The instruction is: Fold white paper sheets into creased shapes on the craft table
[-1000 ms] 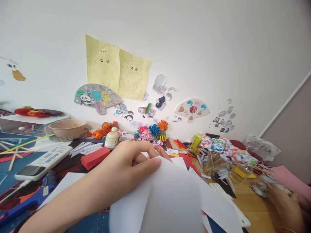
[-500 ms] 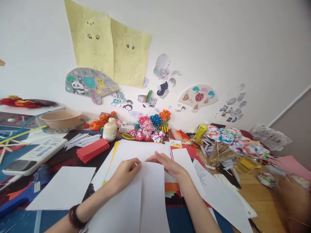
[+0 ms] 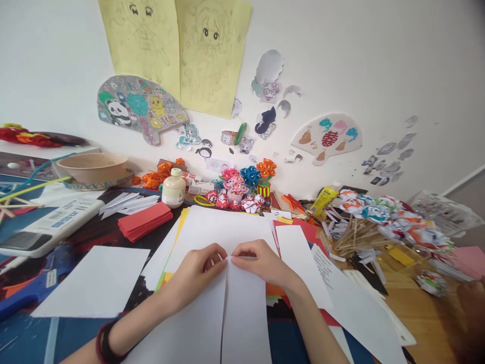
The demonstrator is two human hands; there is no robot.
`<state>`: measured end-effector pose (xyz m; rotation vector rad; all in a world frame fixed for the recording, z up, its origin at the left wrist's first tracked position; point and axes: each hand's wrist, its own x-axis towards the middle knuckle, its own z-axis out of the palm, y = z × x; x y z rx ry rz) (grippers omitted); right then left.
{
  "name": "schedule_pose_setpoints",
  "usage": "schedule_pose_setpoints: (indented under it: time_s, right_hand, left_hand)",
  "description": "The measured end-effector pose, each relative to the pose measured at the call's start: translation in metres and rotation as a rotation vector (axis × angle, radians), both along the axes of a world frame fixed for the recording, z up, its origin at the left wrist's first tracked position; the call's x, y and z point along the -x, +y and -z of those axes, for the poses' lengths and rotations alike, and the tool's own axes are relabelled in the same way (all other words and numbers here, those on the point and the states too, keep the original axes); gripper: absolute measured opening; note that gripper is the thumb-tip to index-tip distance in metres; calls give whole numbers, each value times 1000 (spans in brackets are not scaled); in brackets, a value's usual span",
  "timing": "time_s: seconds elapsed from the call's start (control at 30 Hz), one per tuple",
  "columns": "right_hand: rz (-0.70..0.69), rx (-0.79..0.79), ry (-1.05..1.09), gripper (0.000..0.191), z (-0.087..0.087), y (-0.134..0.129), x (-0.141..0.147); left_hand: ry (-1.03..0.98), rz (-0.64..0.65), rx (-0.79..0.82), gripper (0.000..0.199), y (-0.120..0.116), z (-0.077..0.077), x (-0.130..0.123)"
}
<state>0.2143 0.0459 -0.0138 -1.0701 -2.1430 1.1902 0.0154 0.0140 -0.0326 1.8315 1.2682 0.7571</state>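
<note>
The white sheet (image 3: 242,318) lies low in the middle of the view, in front of the person, a long line running down it from its far edge. The left hand (image 3: 199,270) pinches that edge just left of the line, thumb and fingers closed on the paper; the right hand (image 3: 261,260) pinches it just right of the line, the fingertips of both hands nearly meeting. The sheet spreads from the fingers toward the viewer. Beyond the hands lies a stack of paper (image 3: 223,227). To the left are a smaller white sheet (image 3: 94,283), a blue glue gun (image 3: 34,290) and red paper strips (image 3: 144,221); a cream bottle (image 3: 173,189) stands behind. To the right, flowers on sticks (image 3: 394,215) lie on the table (image 3: 424,323).
</note>
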Motion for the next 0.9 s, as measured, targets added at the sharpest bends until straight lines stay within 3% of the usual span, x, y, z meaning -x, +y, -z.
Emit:
schedule_pose_setpoints:
  time_s: [0.13, 0.43, 0.63, 0.9]
  right_hand:
    - [-32, 44, 41, 22, -3, 0, -1]
    - [-78, 129, 82, 25, -3, 1, -5]
    - [-104, 155, 58, 26, -5, 0, -6]
    - [-91, 58, -25, 23, -14, -5, -10]
  left_hand:
    - [-91, 9, 13, 23, -3, -5, 0]
    - [-301, 67, 227, 30, -5, -6, 1]
    - [-289, 47, 203, 26, -7, -8, -1]
    - [-234, 44, 106, 24, -9, -8, -2]
